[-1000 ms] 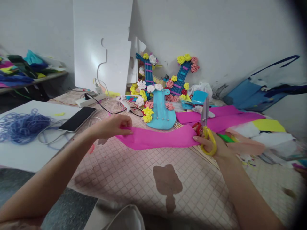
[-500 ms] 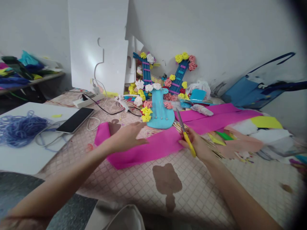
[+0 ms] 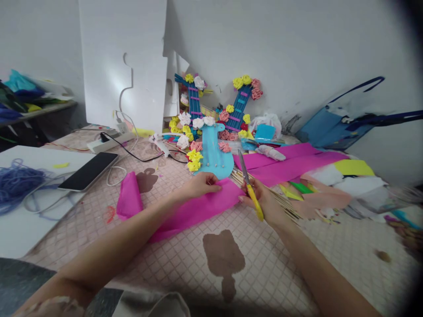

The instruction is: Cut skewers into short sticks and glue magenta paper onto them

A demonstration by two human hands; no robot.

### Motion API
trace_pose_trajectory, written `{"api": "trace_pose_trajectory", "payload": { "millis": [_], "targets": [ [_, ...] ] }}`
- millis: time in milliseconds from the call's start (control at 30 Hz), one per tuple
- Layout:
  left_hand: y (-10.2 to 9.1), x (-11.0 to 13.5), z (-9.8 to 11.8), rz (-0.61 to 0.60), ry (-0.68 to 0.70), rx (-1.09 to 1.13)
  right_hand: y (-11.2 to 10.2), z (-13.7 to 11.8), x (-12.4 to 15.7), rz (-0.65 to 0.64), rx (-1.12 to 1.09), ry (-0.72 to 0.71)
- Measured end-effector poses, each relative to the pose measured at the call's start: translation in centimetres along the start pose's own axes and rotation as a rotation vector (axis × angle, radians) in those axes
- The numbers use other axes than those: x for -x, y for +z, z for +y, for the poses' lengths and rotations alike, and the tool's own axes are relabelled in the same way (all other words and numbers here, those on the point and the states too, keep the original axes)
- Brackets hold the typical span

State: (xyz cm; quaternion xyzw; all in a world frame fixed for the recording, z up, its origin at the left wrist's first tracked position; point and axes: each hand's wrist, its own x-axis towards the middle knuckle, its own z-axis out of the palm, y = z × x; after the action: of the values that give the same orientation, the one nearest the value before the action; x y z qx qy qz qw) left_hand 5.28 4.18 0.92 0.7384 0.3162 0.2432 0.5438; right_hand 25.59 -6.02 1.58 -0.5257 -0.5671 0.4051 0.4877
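Observation:
A bright pink paper strip (image 3: 198, 209) runs slantwise across the table in front of me. My left hand (image 3: 202, 185) is closed, thumb and fingers pinched at the strip's upper edge. In my right hand (image 3: 262, 200) is a pair of scissors (image 3: 252, 193) with a yellow handle, its blades together and pointing away from me. The fingertips of that hand also touch the strip's right end. Just beyond the strip lies a light blue guitar-shaped piece (image 3: 213, 152) trimmed with yellow, white and pink paper flowers.
More pink strips (image 3: 291, 167) and thin sticks (image 3: 284, 203) lie to the right, beside paper scraps (image 3: 360, 187). On the left are a phone (image 3: 88, 171), tangled blue cord (image 3: 20, 178), a power strip (image 3: 109, 141) and a white glue gun (image 3: 160, 144). Two dark blue flowered pieces (image 3: 239, 105) stand behind.
My left hand has gone from spread fingers to a pinch on the pink strip, farther right. The strip's right end now stands apart from the pink paper behind. The view has shifted slightly right.

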Motion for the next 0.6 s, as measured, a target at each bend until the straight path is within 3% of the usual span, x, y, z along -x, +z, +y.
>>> {"api": "trace_pose_trajectory", "payload": {
  "millis": [133, 367, 500, 600],
  "targets": [
    [-0.8, 0.7, 1.0, 0.032, -0.042, -0.075, 0.1, -0.2, 0.0, 0.009, -0.029, -0.005],
    [-1.8, 1.3, 1.7, -0.185, -0.142, 0.113, 0.4, -0.4, 0.5, -0.003, -0.080, 0.040],
    [-1.7, 1.2, 1.3, -0.138, -0.123, 0.182, 0.6, -0.3, 0.6, 0.000, -0.097, 0.050],
    [-1.6, 1.3, 1.3, -0.170, -0.106, 0.096, 0.6, -0.3, 0.5, 0.018, -0.090, 0.048]
  ]
}}
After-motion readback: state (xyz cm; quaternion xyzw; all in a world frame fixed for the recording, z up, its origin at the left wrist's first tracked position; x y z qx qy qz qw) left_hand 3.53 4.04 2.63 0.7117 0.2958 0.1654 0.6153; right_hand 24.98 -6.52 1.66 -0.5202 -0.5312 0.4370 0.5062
